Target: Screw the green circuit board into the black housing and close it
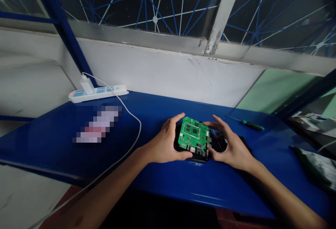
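Note:
A green circuit board (193, 134) with dark chips and metal ports along its front and right edges lies over a black plastic case (201, 157), slightly tilted. My left hand (168, 140) curves around its left side, thumb at the front edge and index finger at the far corner. Whether those fingertips press on the board or the case rim is hard to tell. At the right edge, my right hand (229, 147) pinches the board by the ports, with its index finger raised. Dark items partly hidden behind that hand lie on the blue table (157, 180).
A green-handled screwdriver (250, 124) lies to the right at the back. A white power strip (101, 93) with a plugged-in charger sits back left, its white cable (139, 127) crossing the table. A blurred item (98, 126) lies left; a silvery bag (319, 166) lies far right.

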Available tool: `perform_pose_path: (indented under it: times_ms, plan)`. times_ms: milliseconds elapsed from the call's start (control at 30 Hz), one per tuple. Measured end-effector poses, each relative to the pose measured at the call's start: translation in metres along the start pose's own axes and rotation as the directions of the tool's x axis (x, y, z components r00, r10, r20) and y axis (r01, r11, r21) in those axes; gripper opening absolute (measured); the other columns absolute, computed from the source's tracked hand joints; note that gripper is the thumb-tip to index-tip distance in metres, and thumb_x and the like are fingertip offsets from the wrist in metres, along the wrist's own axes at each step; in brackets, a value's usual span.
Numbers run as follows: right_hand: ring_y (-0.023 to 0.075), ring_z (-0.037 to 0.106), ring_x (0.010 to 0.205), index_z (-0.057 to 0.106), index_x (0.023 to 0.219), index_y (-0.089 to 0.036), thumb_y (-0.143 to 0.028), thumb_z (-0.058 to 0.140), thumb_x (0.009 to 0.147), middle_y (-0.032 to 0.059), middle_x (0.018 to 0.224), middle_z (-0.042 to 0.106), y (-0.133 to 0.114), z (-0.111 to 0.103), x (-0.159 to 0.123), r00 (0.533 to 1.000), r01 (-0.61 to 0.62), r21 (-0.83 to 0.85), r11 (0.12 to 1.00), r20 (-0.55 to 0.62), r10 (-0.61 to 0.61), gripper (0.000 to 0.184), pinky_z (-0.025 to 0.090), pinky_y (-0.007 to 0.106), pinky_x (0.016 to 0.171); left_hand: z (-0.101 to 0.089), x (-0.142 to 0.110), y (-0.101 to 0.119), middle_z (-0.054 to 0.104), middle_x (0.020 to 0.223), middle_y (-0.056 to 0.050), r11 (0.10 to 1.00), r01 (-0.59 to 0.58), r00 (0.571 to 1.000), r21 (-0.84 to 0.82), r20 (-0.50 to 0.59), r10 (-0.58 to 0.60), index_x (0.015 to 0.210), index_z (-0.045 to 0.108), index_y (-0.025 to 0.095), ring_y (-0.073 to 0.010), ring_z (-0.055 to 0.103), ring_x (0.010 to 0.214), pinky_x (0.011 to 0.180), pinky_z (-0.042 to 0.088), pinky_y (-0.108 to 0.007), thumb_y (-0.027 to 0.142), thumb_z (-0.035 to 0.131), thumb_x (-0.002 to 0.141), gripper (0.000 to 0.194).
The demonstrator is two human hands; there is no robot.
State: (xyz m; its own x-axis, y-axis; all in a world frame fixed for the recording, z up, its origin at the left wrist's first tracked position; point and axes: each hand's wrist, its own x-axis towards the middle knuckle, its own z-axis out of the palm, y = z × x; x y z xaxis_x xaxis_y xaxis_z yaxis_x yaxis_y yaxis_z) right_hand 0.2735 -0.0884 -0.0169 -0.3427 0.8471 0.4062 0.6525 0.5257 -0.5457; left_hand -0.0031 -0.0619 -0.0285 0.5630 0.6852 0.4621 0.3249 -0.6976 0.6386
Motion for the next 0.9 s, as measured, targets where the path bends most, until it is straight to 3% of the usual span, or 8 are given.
perform_pose_path:
  times_ms: [100,200,300,433,667,900]
  plan:
    - [0.0346,0.059,0.127,0.019,0.155,-0.024,-0.037,0.072,0.075,0.016,0.139,0.059,0.001,0.001,0.0,1.0,0.006,-0.04,0.999,0.003,-0.006,0.097,0.051,0.056,0.103,0.0,-0.001,-0.006,0.024,0.155,-0.028,0.998,0.044,0.998,0.041,0.036,-0.045,0.156,0.003,0.025,-0.0578,0.031,0.138,0.101,0.038,-0.079,0.058,0.09,0.057,0.135]
    - [0.0359,0.059,0.127,0.019,0.155,-0.023,-0.039,0.071,0.076,0.0172,0.138,0.06,0.001,0.001,0.0,1.0,0.028,-0.091,0.995,0.013,-0.027,0.096,0.051,0.058,0.102,0.002,-0.003,-0.011,0.029,0.152,-0.029,0.993,0.069,0.993,0.095,0.09,-0.077,0.157,0.004,0.024,-0.0614,0.032,0.135,0.096,0.039,-0.08,0.062,0.091,0.049,0.143]
    - [0.0364,0.059,0.128,0.021,0.154,-0.022,-0.039,0.071,0.075,0.0176,0.138,0.06,0.001,0.002,0.0,0.998,0.054,-0.114,0.992,0.019,-0.052,0.096,0.051,0.057,0.103,0.003,-0.005,-0.014,0.034,0.149,-0.028,0.988,0.087,0.986,0.125,0.131,-0.104,0.157,0.009,0.022,-0.0597,0.035,0.134,0.095,0.04,-0.079,0.057,0.09,0.05,0.139]
    - [0.0362,0.059,0.128,0.023,0.153,-0.022,-0.038,0.071,0.075,0.0174,0.139,0.059,0.001,0.003,0.0,0.997,0.069,-0.114,0.991,0.038,-0.065,0.093,0.049,0.057,0.106,0.004,-0.005,-0.014,0.039,0.145,-0.025,0.989,0.088,0.989,0.121,0.11,-0.102,0.156,0.016,0.021,-0.0561,0.04,0.13,0.094,0.041,-0.077,0.05,0.089,0.051,0.131]
    - [0.0346,0.058,0.129,0.024,0.151,-0.023,-0.034,0.072,0.075,0.0166,0.141,0.058,0.004,0.005,-0.001,0.996,0.049,-0.041,0.998,0.078,-0.045,0.091,0.049,0.057,0.107,0.004,-0.004,-0.016,0.04,0.142,-0.026,0.979,0.13,0.98,0.159,0.13,-0.151,0.156,0.015,0.019,-0.0556,0.04,0.129,0.093,0.04,-0.076,0.059,0.089,0.049,0.136]
    - [0.0351,0.058,0.129,0.023,0.152,-0.024,-0.032,0.073,0.073,0.0164,0.141,0.058,0.005,0.005,0.0,0.994,0.049,0.009,0.999,0.1,-0.05,0.094,0.048,0.057,0.108,0.006,-0.002,-0.024,0.041,0.141,-0.022,0.982,0.006,0.99,0.19,0.134,-0.032,0.154,0.02,0.021,-0.0529,0.039,0.13,0.099,0.035,-0.076,0.07,0.086,0.046,0.136]
